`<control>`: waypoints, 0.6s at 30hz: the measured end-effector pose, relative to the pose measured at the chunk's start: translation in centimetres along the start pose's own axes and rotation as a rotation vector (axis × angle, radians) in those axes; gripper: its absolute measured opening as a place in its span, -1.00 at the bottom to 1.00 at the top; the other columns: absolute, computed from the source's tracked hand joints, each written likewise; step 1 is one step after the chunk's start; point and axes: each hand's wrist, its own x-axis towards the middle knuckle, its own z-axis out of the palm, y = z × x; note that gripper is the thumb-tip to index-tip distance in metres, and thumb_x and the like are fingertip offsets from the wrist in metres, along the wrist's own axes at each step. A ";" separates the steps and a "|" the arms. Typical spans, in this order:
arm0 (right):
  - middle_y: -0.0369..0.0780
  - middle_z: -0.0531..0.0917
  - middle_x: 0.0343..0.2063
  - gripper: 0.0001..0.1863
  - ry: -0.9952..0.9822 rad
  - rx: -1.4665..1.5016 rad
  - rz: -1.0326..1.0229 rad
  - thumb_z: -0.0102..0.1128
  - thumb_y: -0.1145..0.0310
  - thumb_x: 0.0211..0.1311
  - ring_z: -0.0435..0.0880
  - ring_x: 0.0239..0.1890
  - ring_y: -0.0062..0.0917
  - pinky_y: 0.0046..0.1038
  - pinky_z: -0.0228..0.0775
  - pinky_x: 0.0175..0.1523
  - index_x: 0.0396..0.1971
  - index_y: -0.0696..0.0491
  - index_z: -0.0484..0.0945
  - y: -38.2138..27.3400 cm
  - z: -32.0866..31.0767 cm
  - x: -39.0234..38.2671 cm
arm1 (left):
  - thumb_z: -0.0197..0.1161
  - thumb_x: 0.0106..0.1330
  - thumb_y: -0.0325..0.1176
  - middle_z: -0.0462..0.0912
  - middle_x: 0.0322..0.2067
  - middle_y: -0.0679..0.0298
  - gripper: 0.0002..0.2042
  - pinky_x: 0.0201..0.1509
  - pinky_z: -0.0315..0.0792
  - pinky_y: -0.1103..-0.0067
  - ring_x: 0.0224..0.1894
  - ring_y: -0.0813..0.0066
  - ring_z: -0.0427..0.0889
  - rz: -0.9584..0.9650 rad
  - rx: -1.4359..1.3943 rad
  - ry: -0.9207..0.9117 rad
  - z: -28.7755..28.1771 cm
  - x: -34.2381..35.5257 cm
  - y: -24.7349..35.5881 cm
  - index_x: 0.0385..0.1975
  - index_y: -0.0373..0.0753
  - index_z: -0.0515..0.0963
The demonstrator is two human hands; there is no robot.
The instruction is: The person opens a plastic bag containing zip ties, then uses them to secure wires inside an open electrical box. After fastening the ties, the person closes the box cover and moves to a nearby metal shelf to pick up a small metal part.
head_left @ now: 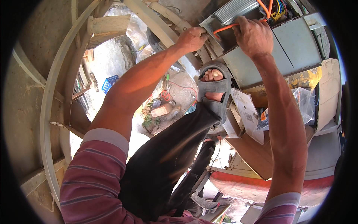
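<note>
My right hand is closed around an orange cable, above a grey metal housing. The cable's end dips into the open left part of the housing, beside a silver finned unit. By the housing's left corner, my left hand is closed, fingers curled together; what it holds, if anything, is hidden. More orange cable and a yellow connector with several coloured wires lie just right of the finned unit.
My sandalled foot rests on the frame below the housing. Curved metal bars rise at left. Red-handled scissors, a brick and a blue box lie on the ground. Cardboard and a clear plastic bag are at right.
</note>
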 end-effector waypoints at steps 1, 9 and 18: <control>-0.27 0.80 -0.34 -0.84 -0.002 0.005 0.000 0.26 0.20 0.27 0.75 -0.15 -0.30 -0.20 0.52 0.05 -0.35 -0.02 0.62 0.1 0.0 0.0 | 0.22 0.43 -0.11 0.75 -0.16 -0.04 -0.72 0.05 0.60 0.14 -0.07 -0.11 0.72 -0.013 -0.026 0.035 0.1 0.0 0.1 -0.16 -0.17 0.73; -0.27 0.79 -0.35 -0.83 0.015 0.025 -0.011 0.27 0.19 0.28 0.75 -0.14 -0.30 -0.21 0.52 0.07 -0.30 -0.03 0.62 0.3 0.6 0.0 | 0.21 0.39 -0.09 0.76 -0.19 -0.06 -0.68 0.07 0.62 0.19 -0.07 -0.04 0.75 -0.047 0.253 -0.119 0.0 0.7 1.4 -0.23 -0.23 0.73; -0.27 0.78 -0.40 -0.83 0.052 0.060 -0.033 0.30 0.20 0.26 0.76 -0.21 -0.33 -0.24 0.53 0.08 -0.28 -0.04 0.64 0.3 0.5 0.0 | 0.24 0.37 -0.18 0.73 -0.15 -0.06 -0.75 0.04 0.58 0.13 -0.07 -0.16 0.70 0.058 0.247 -0.121 0.9 -0.3 0.8 -0.13 -0.18 0.70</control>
